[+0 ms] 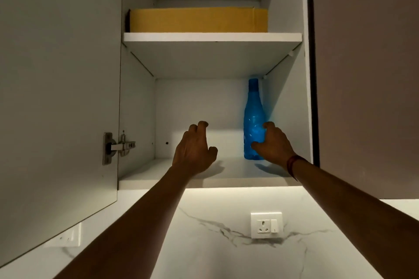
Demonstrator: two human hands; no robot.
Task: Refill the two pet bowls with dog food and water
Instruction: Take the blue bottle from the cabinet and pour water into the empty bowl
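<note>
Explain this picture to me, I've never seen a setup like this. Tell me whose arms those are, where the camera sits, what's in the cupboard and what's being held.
There is no machine here: these are a person's two bare arms. The single picture comes from a wide-angle camera worn on the person's head, looking into a wall cupboard whose door is swung open to the left. On the lower shelf a blue bottle stands upright near the right wall. The right hand has its fingers and thumb curled round the bottle's lower part. The left hand hovers over the same shelf, fingers loosely bent, holding nothing. A flat cardboard box lies on the upper shelf. Below is a marbled wall with a white socket. No pet bowls are in view.
</note>
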